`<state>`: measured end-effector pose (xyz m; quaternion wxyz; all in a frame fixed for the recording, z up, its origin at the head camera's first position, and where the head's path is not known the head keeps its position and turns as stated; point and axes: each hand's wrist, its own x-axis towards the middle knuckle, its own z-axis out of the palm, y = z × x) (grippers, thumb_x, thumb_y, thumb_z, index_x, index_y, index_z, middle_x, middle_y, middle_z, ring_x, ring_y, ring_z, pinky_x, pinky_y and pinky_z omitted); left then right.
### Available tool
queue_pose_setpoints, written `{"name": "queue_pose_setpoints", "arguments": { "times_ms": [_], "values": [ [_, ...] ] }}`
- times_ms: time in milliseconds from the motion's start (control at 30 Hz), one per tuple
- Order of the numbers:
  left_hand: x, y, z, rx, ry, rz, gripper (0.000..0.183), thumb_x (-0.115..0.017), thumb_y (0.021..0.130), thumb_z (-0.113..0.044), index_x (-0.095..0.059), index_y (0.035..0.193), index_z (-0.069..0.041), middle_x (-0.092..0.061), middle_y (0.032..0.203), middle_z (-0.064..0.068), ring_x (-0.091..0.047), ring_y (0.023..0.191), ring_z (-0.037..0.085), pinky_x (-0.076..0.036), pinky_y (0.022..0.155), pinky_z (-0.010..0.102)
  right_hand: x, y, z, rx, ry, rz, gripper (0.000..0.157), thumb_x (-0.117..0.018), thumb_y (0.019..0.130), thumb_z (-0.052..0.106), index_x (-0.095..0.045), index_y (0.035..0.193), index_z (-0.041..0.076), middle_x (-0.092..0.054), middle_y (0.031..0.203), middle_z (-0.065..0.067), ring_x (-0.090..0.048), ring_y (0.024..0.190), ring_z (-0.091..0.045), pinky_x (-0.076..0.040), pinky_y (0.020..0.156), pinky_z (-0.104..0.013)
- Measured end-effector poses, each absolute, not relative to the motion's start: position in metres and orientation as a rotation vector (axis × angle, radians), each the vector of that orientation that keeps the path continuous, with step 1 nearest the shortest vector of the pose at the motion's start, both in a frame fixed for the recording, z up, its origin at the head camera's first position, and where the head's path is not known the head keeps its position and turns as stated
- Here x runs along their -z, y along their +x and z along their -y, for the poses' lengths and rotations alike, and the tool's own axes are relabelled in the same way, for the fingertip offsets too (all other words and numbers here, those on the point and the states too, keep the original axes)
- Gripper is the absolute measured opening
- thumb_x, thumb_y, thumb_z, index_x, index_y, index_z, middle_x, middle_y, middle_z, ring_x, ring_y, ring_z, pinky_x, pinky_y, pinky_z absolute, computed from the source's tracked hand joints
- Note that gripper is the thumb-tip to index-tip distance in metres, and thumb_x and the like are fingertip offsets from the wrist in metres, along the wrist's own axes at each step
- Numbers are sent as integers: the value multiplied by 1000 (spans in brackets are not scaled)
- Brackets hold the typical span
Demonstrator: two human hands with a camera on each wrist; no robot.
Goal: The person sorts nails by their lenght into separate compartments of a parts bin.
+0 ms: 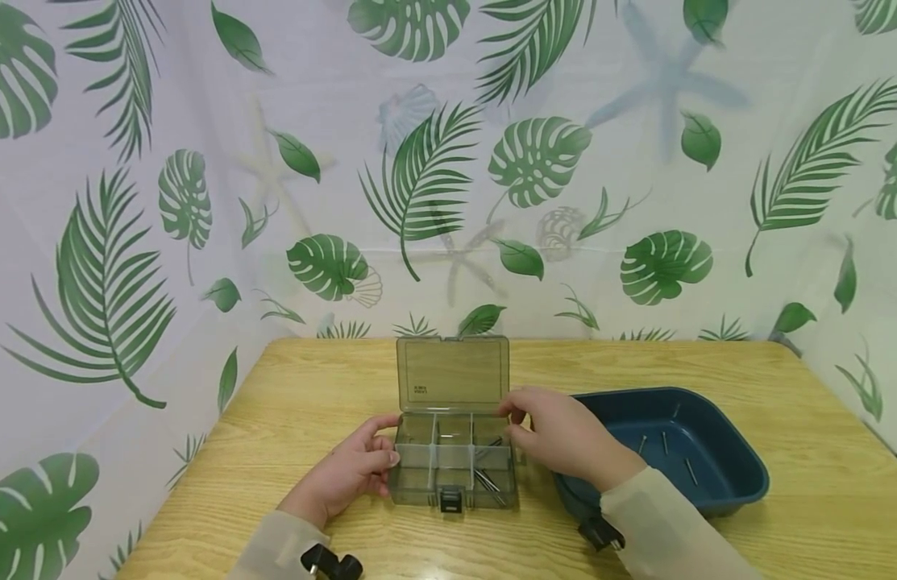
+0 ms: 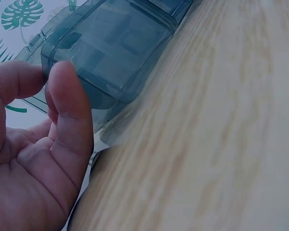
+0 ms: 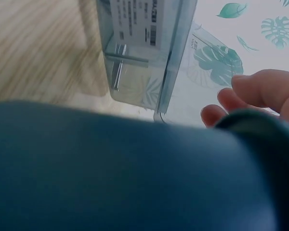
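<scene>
A smoky clear plastic compartment box (image 1: 417, 455) stands on the table, its lid (image 1: 453, 372) raised at the back. Several thin metal screws or pins (image 1: 486, 481) lie in its right-hand compartments. At the box's left side, my left hand (image 1: 342, 471) grips the wall with thumb and index finger; the left wrist view shows the thumb (image 2: 67, 91) against the corner. My right hand (image 1: 564, 435) hovers by the box's right rear edge, fingers loosely bent. Nothing shows between the fingers (image 3: 260, 89) in the right wrist view.
A dark blue tub (image 1: 738, 459) stands on the right, under and beside my right forearm, with several screws (image 1: 691, 471) scattered on its bottom. The wood-grain table (image 1: 310, 379) ends at a leaf-patterned cloth (image 1: 448, 201) behind.
</scene>
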<state>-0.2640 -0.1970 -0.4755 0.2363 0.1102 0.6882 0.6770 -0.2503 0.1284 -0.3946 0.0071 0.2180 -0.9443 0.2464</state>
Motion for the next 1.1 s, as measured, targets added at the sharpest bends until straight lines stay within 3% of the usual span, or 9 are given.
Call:
{"name": "queue_pose_setpoints", "arguments": {
  "times_ms": [700,1100],
  "values": [
    [477,-266,198,-1864,313,-1883,67,-59,99,-7,-26,157,-9,-48,92,5,-48,71,17,-53,60,31,406,-238,-215,-837,599,3124,26,-72,95,24,-68,121,21,-65,105,7,-59,91,-10,-52,75,-37],
    [474,-264,197,-1854,306,-1893,66,-57,100,-6,-24,158,-8,-48,91,5,-48,70,16,-53,60,31,420,-243,-244,-807,627,3337,24,-79,89,27,-69,111,21,-62,88,9,-57,81,-12,-50,72,-38]
  ]
}}
